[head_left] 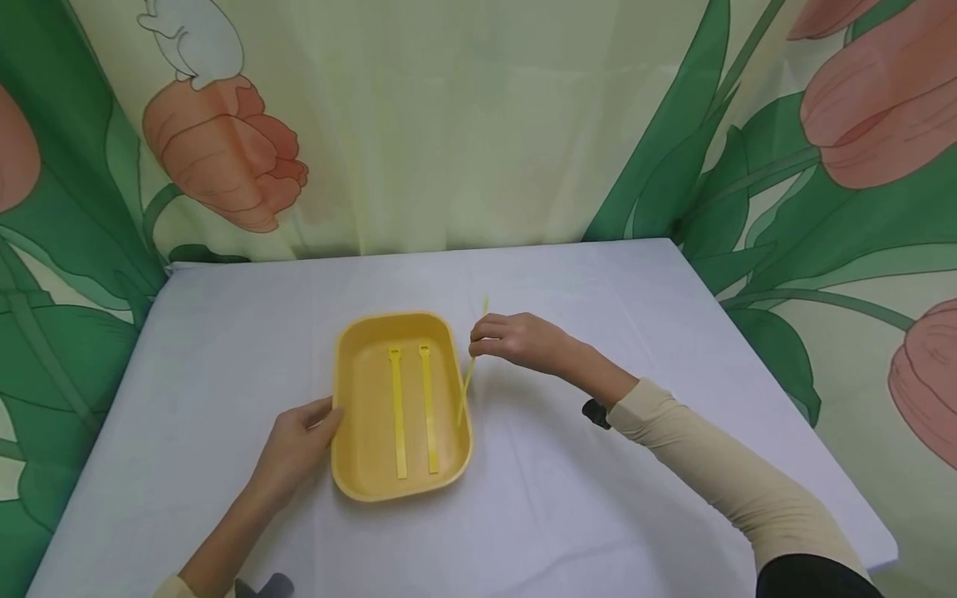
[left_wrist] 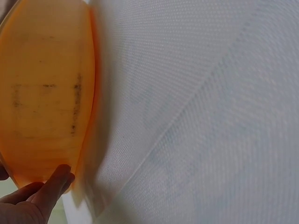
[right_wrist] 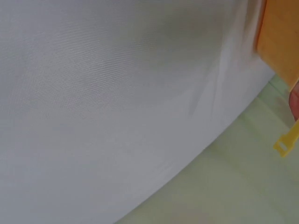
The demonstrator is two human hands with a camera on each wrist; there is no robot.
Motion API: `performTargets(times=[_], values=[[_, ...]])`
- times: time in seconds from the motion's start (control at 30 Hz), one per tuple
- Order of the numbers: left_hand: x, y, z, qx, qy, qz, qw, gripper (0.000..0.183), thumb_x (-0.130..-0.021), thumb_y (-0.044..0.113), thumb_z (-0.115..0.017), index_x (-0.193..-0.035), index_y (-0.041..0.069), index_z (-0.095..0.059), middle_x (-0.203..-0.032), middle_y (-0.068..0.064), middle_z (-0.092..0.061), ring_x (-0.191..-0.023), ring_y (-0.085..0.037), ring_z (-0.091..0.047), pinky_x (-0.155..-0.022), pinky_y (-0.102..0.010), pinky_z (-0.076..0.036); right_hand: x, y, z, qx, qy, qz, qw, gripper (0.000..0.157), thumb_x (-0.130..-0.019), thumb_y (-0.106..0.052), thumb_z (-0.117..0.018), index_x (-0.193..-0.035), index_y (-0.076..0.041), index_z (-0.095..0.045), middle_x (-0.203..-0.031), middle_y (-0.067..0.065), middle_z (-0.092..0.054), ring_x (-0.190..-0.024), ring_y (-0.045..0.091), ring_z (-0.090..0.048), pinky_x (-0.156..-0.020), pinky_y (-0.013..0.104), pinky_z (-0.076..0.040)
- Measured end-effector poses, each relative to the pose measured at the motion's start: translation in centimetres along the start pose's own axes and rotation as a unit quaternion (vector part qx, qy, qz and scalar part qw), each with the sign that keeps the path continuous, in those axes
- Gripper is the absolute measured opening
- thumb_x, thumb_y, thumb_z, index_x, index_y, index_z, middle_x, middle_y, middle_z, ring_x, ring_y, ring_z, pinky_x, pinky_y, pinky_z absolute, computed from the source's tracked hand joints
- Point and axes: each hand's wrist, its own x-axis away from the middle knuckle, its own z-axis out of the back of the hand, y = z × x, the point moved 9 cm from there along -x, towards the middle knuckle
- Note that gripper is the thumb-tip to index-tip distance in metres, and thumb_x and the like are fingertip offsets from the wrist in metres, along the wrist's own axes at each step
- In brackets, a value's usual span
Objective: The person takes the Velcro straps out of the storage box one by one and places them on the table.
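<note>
The left rim of a yellow tray (head_left: 362,399) is gripped by the left hand (head_left: 302,433). Inside the tray, a yellow strap (head_left: 398,411) and a second strap (head_left: 429,407) are laid side by side. A third strap (head_left: 467,382) is pinched by the right hand (head_left: 519,340) beside the tray's right rim; whether its lower end touches the tray cannot quite be told. Beneath the tray, the counter (head_left: 598,515) is covered in white cloth.
</note>
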Motion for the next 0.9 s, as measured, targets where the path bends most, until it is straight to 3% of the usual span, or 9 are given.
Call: performTargets(times=[0.33, 0.6, 0.9], values=[[-0.2, 0.0, 0.1, 0.006, -0.001, -0.005, 1.0000, 0.062, -0.098, 0.038, -0.045, -0.138, -0.009, -0.038, -0.141, -0.026, -0.038, -0.132, -0.039, -0.031, -0.101, -0.049, -0.036, 1.5, 1.4, 0.3, 0.001, -0.014, -0.057, 0.998, 0.027, -0.078, 0.012, -0.067, -0.092, -0.010, -0.067, -0.095, 0.000, -0.062, -0.094, 0.015, -0.058, -0.066, 0.022, -0.052], [0.0, 0.0, 0.0, 0.011, -0.002, -0.013, 0.9999, 0.061, -0.098, 0.036, -0.046, -0.138, -0.010, -0.038, -0.140, -0.026, -0.039, -0.130, -0.039, -0.036, -0.098, -0.046, -0.041, 2.6, 1.5, 0.0, 0.005, -0.030, -0.073, 0.997, 0.025, -0.077, 0.012, -0.069, -0.089, -0.010, -0.067, -0.094, -0.003, -0.063, -0.091, 0.013, -0.059, -0.064, 0.021, -0.052], [-0.2, -0.1, 0.0, 0.009, 0.000, -0.004, 1.0000, 0.062, -0.098, 0.038, -0.046, -0.138, -0.009, -0.038, -0.140, -0.026, -0.040, -0.129, -0.039, -0.037, -0.097, -0.047, -0.041, 3.3, 2.6, 0.1, -0.004, -0.038, -0.114, 0.993, 0.016, -0.079, 0.000, -0.073, -0.090, -0.011, -0.069, -0.090, -0.005, -0.065, -0.084, 0.009, -0.059, -0.067, 0.019, -0.051]])
